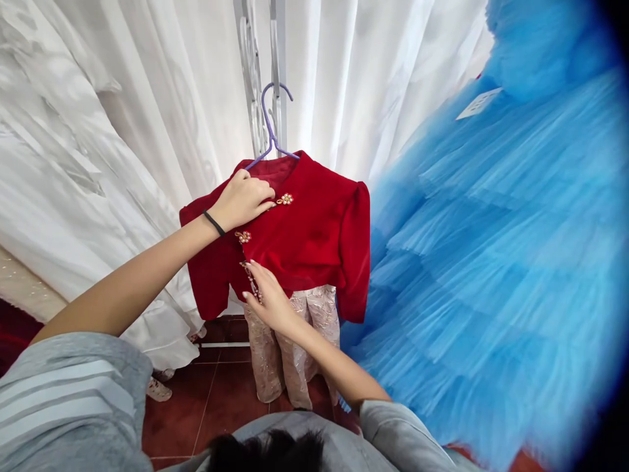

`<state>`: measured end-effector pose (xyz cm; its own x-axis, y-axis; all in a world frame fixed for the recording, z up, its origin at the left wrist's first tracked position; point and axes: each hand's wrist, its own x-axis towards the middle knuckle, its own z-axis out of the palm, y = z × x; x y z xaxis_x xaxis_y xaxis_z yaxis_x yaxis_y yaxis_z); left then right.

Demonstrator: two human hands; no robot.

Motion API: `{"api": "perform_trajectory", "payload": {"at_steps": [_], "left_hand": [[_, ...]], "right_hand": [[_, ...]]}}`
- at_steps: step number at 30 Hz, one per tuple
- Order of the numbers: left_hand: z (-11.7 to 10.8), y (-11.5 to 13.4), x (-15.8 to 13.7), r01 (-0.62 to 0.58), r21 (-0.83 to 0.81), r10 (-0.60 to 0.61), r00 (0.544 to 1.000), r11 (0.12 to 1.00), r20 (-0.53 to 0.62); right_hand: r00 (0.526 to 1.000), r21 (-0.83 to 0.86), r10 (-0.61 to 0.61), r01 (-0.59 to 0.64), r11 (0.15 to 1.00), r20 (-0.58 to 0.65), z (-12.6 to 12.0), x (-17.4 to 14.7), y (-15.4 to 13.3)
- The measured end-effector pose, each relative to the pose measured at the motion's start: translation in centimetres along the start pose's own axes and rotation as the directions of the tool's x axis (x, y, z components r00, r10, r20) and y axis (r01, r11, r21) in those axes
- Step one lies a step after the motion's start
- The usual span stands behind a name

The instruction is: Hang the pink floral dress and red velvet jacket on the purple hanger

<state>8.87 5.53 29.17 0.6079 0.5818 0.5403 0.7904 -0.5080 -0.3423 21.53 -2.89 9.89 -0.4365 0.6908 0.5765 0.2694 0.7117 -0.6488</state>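
Observation:
A short red velvet jacket (314,216) is spread over a purple hanger (269,118), above a pale patterned skirt-like garment (322,314). My left hand (246,196) is closed on the jacket's neckline, its fingers curled over the edge beside a gold flower-shaped clasp (285,198). A second gold clasp (242,236) shows lower down the front opening. My right hand (270,298) lies at the lower front edge with fingers stretched and thumb apart, by a dangling beaded trim (253,283). Whether the hanger's hook rests on anything cannot be made out.
A wide blue tiered tulle dress (472,249) with a white tag (479,103) fills the right side. White gowns (73,164) hang at the left. Behind the jacket stand a white metal rack (253,72) and white curtains (334,72). Red tiles (196,406) cover the floor.

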Motion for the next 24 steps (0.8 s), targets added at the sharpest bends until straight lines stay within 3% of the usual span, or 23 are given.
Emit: {"api": "perform_trajectory", "payload": {"at_steps": [1, 2, 3, 4, 5, 6, 7, 9, 11, 13, 14, 15, 17, 19, 21, 24], "left_hand": [[0.4, 0.2, -0.3, -0.010, -0.007, 0.010, 0.999, 1.000, -0.045], [0.9, 0.3, -0.6, -0.022, -0.015, 0.020, 0.996, 1.000, -0.089], [1.4, 0.3, -1.0, -0.035, -0.023, 0.032, 0.992, 0.999, -0.123], [1.9, 0.3, -1.3, -0.048, -0.029, 0.043, 0.988, 0.998, -0.145], [2.5, 0.2, -1.6, -0.057, -0.034, 0.051, 0.987, 0.998, -0.154], [2.9, 0.1, -1.8, -0.060, -0.037, 0.053, 0.987, 0.998, -0.154], [3.3, -0.1, -2.1, -0.053, -0.037, 0.047, 0.988, 0.998, -0.150], [3.8, -0.4, -2.4, -0.007, -0.028, 0.003, 0.991, 1.000, -0.133], [3.9, -0.6, -2.7, 0.050, -0.020, -0.052, 0.993, 0.999, -0.106], [3.8, -0.6, -2.8, 0.082, -0.015, -0.083, 0.995, 0.997, -0.062], [3.7, -0.5, -2.8, 0.083, -0.009, -0.083, 0.996, 0.997, -0.042], [3.7, -0.3, -2.8, 0.079, 0.002, -0.079, 0.997, 0.997, -0.027], [3.6, 0.0, -2.6, 0.066, 0.027, -0.065, 0.998, 0.997, -0.010], [3.4, 0.7, -2.5, 0.076, 0.039, -0.075, 0.997, 0.996, -0.015], [3.0, 1.9, -2.6, 0.135, 0.032, -0.134, 0.990, 0.990, -0.030], [2.0, 5.0, -3.1, 0.281, -0.023, -0.281, 0.960, 0.960, -0.013]], "right_hand": [[0.984, 0.072, 0.051, -0.040, 0.997, -0.172, -0.5, -1.9, 1.3], [0.910, 0.183, 0.190, -0.129, 0.975, -0.369, -1.2, -3.6, 2.8], [0.759, 0.338, 0.390, -0.236, 0.911, -0.521, -2.1, -4.9, 4.4], [0.559, 0.510, 0.590, -0.314, 0.801, -0.582, -3.3, -5.7, 6.2], [0.394, 0.666, 0.748, -0.349, 0.660, -0.534, -4.5, -6.2, 7.9], [0.296, 0.771, 0.847, -0.358, 0.526, -0.441, -5.8, -6.4, 9.5], [0.264, 0.833, 0.904, -0.364, 0.417, -0.337, -7.1, -6.3, 11.0], [0.304, 0.873, 0.928, -0.368, 0.321, -0.213, -9.5, -6.0, 13.0], [0.405, 0.913, 0.901, -0.286, 0.289, -0.158, -10.9, -5.9, 13.8], [0.507, 0.931, 0.842, -0.182, 0.316, -0.187, -10.8, -6.2, 14.0], [0.518, 0.926, 0.822, -0.135, 0.352, -0.236, -10.2, -6.6, 14.1], [0.497, 0.913, 0.817, -0.107, 0.393, -0.294, -9.2, -7.0, 14.2], [0.391, 0.887, 0.838, -0.103, 0.450, -0.380, -6.5, -7.9, 14.6], [0.326, 0.897, 0.870, -0.121, 0.426, -0.369, -3.8, -8.8, 15.0], [0.326, 0.919, 0.895, -0.146, 0.367, -0.306, -1.9, -9.4, 15.3], [0.345, 0.939, 0.902, -0.132, 0.319, -0.258, -1.3, -9.3, 15.3]]}}
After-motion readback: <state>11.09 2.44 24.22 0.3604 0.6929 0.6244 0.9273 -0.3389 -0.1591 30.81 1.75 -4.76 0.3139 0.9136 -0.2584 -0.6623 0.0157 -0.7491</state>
